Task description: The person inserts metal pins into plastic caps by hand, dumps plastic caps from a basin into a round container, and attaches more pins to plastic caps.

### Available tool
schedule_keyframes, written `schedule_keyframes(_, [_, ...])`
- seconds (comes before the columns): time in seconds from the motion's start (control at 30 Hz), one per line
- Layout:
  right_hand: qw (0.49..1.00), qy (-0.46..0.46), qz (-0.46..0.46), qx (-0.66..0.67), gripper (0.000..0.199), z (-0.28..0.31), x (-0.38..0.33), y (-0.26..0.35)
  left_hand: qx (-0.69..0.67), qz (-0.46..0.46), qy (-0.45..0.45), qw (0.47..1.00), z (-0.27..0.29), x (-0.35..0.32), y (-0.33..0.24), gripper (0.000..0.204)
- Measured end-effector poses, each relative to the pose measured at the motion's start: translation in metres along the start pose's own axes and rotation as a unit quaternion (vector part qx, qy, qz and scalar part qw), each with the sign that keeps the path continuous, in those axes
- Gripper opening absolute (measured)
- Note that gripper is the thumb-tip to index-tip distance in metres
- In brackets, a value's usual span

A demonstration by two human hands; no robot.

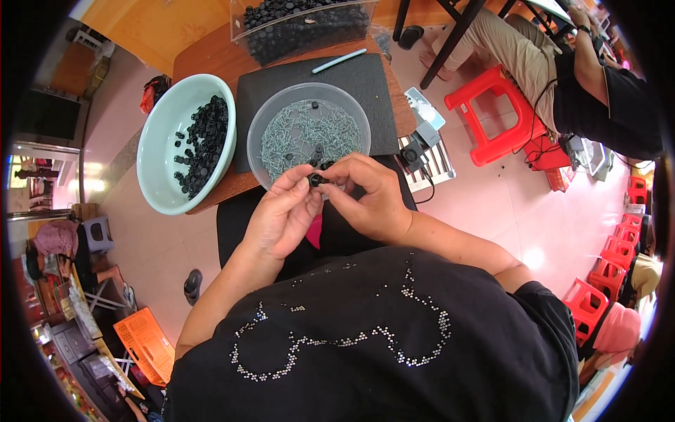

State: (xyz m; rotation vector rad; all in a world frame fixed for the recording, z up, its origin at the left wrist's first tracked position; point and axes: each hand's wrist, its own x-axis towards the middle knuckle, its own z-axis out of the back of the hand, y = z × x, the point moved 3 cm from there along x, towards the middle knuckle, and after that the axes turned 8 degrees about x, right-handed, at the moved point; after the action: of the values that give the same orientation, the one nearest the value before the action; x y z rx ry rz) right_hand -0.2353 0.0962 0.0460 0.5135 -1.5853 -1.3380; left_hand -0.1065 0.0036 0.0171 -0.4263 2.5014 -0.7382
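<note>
Small black part (316, 180) between both hands

Just beyond the fingertips (314, 184) stands the clear bowl of screws (309, 98), its near rim almost touching them. To their left the pale green basin (156, 151) blocks the way. Farther ahead, the clear box of black parts (302, 24) closes the table edge. Right of the fingers, the black mat (373, 91) seems free, and the pink floor (506, 204) is open.
</note>
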Motion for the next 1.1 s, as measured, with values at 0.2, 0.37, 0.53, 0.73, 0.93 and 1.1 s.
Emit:
schedule_keyframes(0.2, [1.0,0.004,-0.007,0.002,0.015,0.0001,0.0001,0.0018,0.028,-0.012,-0.005,1.0,-0.0016,-0.0013,-0.0008,0.02])
schedule_keyframes(0.37, [1.0,0.011,-0.01,0.005,0.015,-0.0006,-0.0026,-0.0006,0.047,-0.023,-0.017,0.998,-0.0037,-0.0022,-0.0011,0.02])
schedule_keyframes(0.53, [1.0,-0.002,-0.005,0.02,0.013,-0.0021,-0.0013,0.0,0.04,-0.014,-0.033,0.999,-0.0017,-0.0027,0.0012,0.021])
schedule_keyframes(0.73, [1.0,-0.001,0.007,0.024,0.012,-0.0019,-0.0017,0.0001,0.057,-0.027,-0.027,0.998,-0.0059,-0.0041,-0.0007,0.024])
schedule_keyframes(0.93, [0.998,-0.019,-0.023,0.06,0.012,-0.0038,-0.0027,-0.0004,0.061,-0.024,-0.029,0.997,-0.0075,-0.007,-0.0005,0.026])
schedule_keyframes(1.1, [0.998,-0.013,-0.026,0.06,0.012,-0.0037,-0.0038,-0.0004,0.056,-0.021,-0.017,0.998,-0.008,-0.0063,0.0009,0.026])
